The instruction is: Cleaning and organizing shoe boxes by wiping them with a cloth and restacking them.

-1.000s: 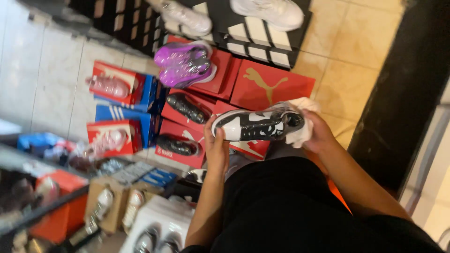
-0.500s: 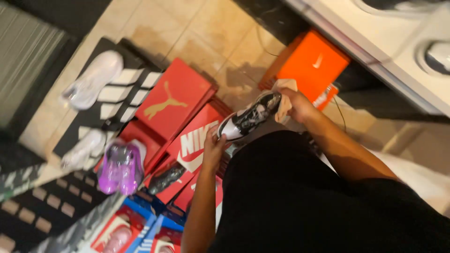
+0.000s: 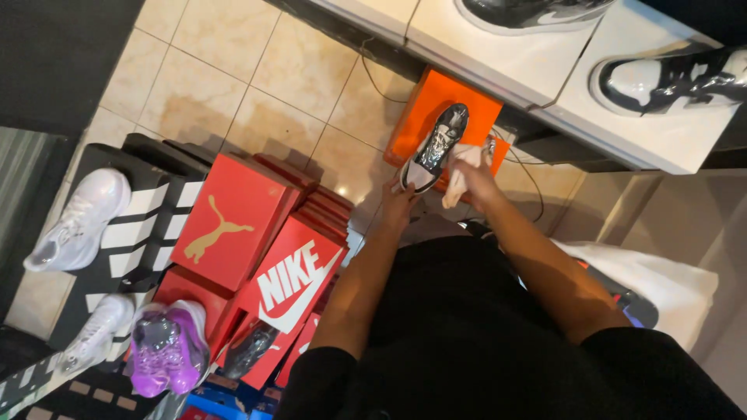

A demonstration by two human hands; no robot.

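Since half a second ago the view has swung further round – the orange shoe box now lies directly behind the shoe, and the white display shelf fills the top of the head view. Held out in front of the person's dark-clothed body, the black-and-white sneaker points away from them, toe toward the shelf, heel toward the hands. Its heel end rests in the left hand, fingers curled round it from below. Beside it, the right hand has its fingers closed on a pale cloth, which is pressed against the side of the sneaker. On the shelf stand a black-and-white high-top and part of a silvery shoe. To the left, on the tiled floor, sits a stack of red shoe boxes – a purple sneaker and two white sneakers lie on black-and-white boxes nearby.
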